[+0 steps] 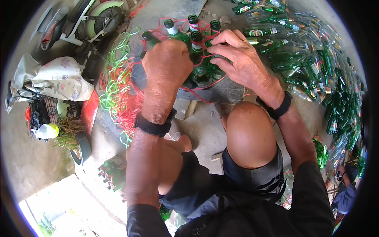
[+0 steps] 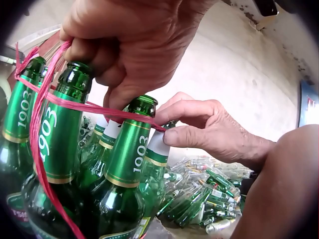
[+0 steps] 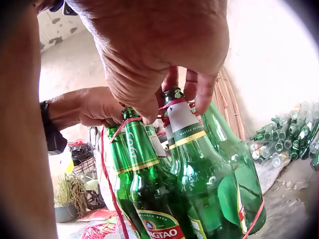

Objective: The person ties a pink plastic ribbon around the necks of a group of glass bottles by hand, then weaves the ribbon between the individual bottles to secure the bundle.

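Note:
Green glass beer bottles [image 1: 202, 75] stand upright in a tight cluster, with pink plastic twine [image 2: 37, 114] looped around their necks. My left hand [image 1: 167, 61], fingers curled, grips a strand of the twine above the near bottles. From the other side, my right hand [image 1: 242, 59] has thumb and bent fingers at the twine beside a white-collared bottle [image 3: 182, 119]. In the right wrist view those fingers straddle its neck. One strand runs taut across the necks between both hands. Some bottles are partly hidden behind the left hand.
Loose green and red strips [image 1: 120, 87] lie in a heap left of the bottles. A large pile of empty bottles [image 1: 300, 51] covers the floor at the right. A small vehicle's wheel [image 1: 106, 21] stands at the back left. My knee [image 1: 252, 134] is close below the bottles.

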`<state>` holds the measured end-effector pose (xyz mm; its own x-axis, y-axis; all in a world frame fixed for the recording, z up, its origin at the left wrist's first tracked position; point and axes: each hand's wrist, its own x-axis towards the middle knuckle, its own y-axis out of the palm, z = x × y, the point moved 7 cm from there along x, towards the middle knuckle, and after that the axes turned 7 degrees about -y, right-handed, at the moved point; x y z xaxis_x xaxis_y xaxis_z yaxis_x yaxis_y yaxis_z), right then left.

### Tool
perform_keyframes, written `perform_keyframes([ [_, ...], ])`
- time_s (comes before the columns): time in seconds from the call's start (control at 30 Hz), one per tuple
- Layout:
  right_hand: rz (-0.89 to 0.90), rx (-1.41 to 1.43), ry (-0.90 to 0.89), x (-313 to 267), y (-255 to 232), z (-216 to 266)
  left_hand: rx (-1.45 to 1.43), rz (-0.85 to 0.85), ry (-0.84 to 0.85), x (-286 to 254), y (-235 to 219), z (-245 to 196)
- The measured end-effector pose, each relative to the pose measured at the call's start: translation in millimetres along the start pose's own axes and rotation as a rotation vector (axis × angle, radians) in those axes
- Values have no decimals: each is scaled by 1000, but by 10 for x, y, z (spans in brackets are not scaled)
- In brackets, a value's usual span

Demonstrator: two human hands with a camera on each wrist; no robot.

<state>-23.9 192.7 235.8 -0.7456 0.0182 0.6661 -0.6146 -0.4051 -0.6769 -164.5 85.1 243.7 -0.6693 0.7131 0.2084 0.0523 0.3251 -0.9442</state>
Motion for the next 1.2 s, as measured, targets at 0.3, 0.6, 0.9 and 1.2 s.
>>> perform_keyframes([
  [0.3, -36, -78, -81, -6, 91, 59, 94, -31, -19, -123, -67, -83],
  [0.6, -72, -7, -54, -16, 201, 11, 69, -131, -79, -284, -75, -80],
  [0.9, -66, -14, -75, 10, 206, 26, -226, -234, -237, -565, 17, 65],
  [1.2, -40, -9, -81, 13, 206, 34, -807, -364, -517, -981, 190, 160],
])
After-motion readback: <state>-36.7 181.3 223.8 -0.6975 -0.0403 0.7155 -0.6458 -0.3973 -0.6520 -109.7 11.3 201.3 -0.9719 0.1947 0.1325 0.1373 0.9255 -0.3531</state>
